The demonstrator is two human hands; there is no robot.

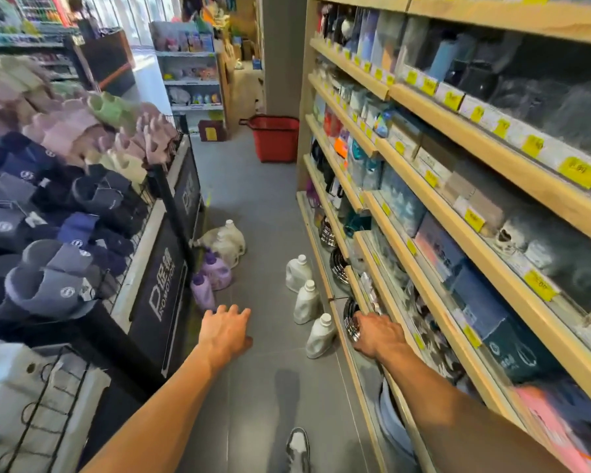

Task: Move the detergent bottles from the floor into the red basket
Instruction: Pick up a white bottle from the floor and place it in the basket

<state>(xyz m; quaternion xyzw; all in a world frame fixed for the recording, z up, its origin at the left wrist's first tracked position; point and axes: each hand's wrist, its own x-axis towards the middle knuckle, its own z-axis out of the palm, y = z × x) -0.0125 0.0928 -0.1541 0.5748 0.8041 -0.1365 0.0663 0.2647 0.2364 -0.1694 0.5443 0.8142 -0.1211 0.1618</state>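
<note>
Three white detergent bottles stand in a row on the grey floor by the right shelf: the nearest (320, 336), the middle (306, 302) and the farthest (298, 273). Two purple bottles (202, 291) (216, 270) and cream-coloured bottles (227, 241) stand along the left display's base. The red basket (275, 138) sits far down the aisle. My left hand (225, 332) is stretched forward, fingers straight, holding nothing. My right hand (377, 333) reaches out just right of the nearest white bottle, over the bottom shelf's edge, holding nothing.
A slipper display rack (65, 186) with a black promotion panel lines the left side. Wooden shelves (458, 213) with boxed goods and metal bowls (350, 319) run along the right. My shoe (297, 448) is on the floor tiles. More shelving stands beyond the basket.
</note>
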